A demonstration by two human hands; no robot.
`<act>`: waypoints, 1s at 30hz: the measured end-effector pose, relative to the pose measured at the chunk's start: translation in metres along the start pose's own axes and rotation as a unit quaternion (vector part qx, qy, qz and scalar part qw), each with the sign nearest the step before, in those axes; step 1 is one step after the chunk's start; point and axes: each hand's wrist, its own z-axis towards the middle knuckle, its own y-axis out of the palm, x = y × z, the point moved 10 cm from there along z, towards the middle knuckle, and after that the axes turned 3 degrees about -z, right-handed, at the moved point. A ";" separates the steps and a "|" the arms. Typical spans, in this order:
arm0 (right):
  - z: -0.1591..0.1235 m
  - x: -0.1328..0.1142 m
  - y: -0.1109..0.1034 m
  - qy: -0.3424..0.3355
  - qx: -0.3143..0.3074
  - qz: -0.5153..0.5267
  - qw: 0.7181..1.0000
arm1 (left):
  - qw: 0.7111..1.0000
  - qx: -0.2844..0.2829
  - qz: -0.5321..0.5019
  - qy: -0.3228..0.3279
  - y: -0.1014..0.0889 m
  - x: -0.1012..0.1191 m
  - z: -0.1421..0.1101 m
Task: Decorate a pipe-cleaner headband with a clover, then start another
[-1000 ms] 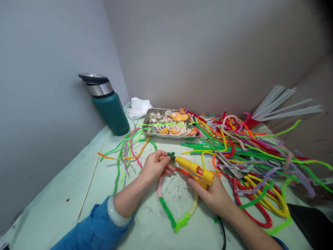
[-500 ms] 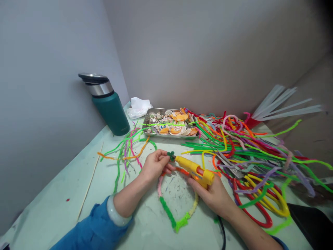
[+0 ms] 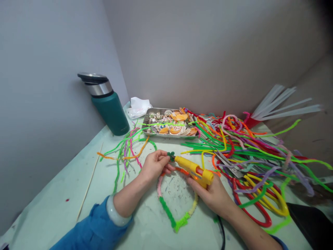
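My left hand (image 3: 156, 165) pinches a small dark green pipe-cleaner flower (image 3: 171, 156) between thumb and fingers. My right hand (image 3: 214, 194) is wrapped round a yellow hot glue gun (image 3: 194, 169), whose nozzle points left and meets the flower, or comes very close to it. An orange light glows on the gun's body. Below both hands, a ring of coloured pipe cleaners (image 3: 167, 211) lies on the table, with pink, green, lime, pale yellow and orange stretches. Its upper part is partly hidden by my hands and the gun.
A metal tray of shells (image 3: 170, 134) stands at the back, beside tissues (image 3: 138, 105) and a teal bottle (image 3: 110, 111). Many loose pipe cleaners (image 3: 257, 156) and scissors (image 3: 230, 165) cover the right side. Glue sticks (image 3: 281, 102) rise from a red cup. A thin wooden stick (image 3: 87, 187) lies left.
The glue gun's nozzle has shifted very slightly left, towards the flower. Both hands otherwise keep their places and holds.
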 end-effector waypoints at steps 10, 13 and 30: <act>0.001 -0.004 -0.001 -0.009 -0.001 -0.010 1.000 | 1.000 0.010 0.002 0.000 -0.003 -0.003 0.003; 0.001 -0.004 -0.001 -0.007 -0.004 -0.013 1.000 | 1.000 0.013 0.007 -0.005 -0.003 -0.002 0.001; 0.000 -0.003 -0.001 0.011 0.000 0.004 1.000 | 1.000 0.007 -0.001 -0.003 -0.002 -0.001 0.000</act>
